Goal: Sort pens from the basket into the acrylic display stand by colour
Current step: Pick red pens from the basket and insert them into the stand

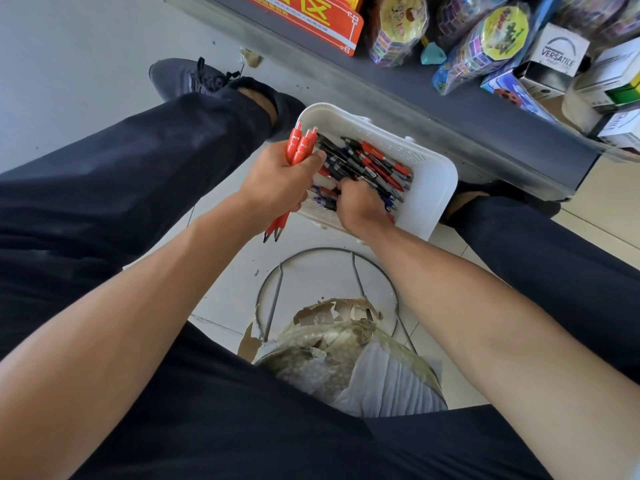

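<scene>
One white basket (429,188) on the floor between two dark-trousered legs, just below a grey shelf edge (415,109). Inside: a loose heap of pens (367,164), red, black and blue mixed, too tangled to count; most lying with long axes running from upper left to lower right, a few crossing.

Two bare hands over the basket's near-left side. Left hand (280,181) curled tight round a bundle of red pens (299,147), at least three visible; bundle near upright in view, leaning slightly, clicker ends up past the basket's far-left corner, dark tips poking out below the fist toward the floor, two tips countable. Right hand (360,206) down in the heap, fingers curled among the pens; fingertips hidden, so cannot tell whether gripping one or only rummaging.

Two dark shoes on pale tiles, left shoe (194,77) plain at upper left, the other mostly hidden under the shelf at right.

One wire stool ring (325,252) below the basket, with a torn, taped seat (346,355) between the knees.

On the shelf: one red sign (311,15), several wrapped round toy packs (398,29), and stacked boxes (557,53), one reading "VERSATILE".
</scene>
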Action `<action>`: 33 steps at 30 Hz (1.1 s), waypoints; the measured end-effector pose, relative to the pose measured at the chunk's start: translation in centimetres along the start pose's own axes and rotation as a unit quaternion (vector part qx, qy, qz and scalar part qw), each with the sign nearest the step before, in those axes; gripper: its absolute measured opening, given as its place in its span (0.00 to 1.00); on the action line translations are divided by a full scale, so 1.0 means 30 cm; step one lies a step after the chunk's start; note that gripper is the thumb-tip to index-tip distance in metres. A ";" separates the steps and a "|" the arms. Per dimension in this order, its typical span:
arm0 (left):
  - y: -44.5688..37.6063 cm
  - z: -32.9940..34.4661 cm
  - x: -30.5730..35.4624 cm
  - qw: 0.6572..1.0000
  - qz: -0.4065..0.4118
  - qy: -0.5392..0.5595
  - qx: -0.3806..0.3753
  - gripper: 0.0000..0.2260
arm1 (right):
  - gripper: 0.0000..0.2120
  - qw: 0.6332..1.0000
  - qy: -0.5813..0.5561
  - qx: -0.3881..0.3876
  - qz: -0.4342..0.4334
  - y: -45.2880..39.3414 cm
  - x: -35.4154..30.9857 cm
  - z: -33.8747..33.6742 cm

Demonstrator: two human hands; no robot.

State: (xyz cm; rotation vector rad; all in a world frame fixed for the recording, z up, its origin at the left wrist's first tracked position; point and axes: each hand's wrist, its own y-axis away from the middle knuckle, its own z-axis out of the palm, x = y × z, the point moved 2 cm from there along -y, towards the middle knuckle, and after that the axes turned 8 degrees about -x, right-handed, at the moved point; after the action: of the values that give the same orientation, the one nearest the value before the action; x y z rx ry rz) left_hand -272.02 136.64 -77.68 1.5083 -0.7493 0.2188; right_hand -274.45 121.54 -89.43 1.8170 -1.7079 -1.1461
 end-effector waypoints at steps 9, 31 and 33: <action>0.044 -0.012 0.005 1.000 0.014 0.003 0.020 0.10 | 0.09 1.000 0.001 0.017 -0.005 0.012 0.057 0.029; 0.051 0.033 0.020 0.999 0.000 -0.032 0.027 0.06 | 0.03 0.974 -0.219 -0.045 0.017 0.068 0.184 -0.030; 0.058 0.060 0.032 0.998 0.013 -0.058 0.033 0.07 | 0.04 0.951 -0.307 -0.017 0.014 0.114 0.204 -0.074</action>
State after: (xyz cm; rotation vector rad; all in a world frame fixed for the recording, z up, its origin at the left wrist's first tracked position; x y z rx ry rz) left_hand -272.83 134.80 -75.90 1.5851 -0.8625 0.1786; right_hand -275.37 114.56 -87.31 1.4908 -1.9990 -1.8544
